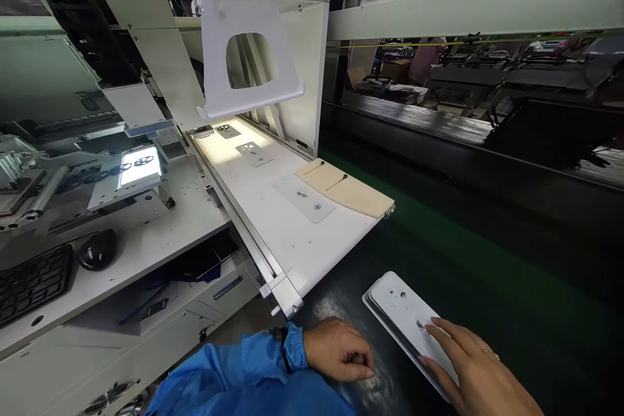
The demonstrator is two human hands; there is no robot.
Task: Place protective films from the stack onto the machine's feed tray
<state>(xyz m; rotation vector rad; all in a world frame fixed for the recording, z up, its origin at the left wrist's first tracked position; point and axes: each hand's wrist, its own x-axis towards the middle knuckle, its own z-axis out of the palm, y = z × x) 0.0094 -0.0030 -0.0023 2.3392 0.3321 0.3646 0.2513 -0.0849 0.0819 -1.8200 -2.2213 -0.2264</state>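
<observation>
My left hand (pixel 340 349) is curled into a loose fist beside the dark surface, with nothing showing in it. To its right lies a stack of thin pale panels (pixel 397 302) with rounded corners and small dark holes. My right hand (pixel 480 367) reaches over the near end of this stack. Its fingers are stretched out and apart, fingertips touching the top panel and the thumb close to its left edge. The palm side is hidden. Ahead, a clear-looking panel (pixel 305 198) with dark marks lies flat on the white conveyor belt (pixel 273 208).
Two more panels lie farther up the belt, one a grey panel (pixel 254 154). A beige guide plate (pixel 346 188) borders the belt's right side. A white cover (pixel 251 101) hangs above. At left are a mouse (pixel 97 249), a keyboard (pixel 36 281) and a lit plate (pixel 140 167).
</observation>
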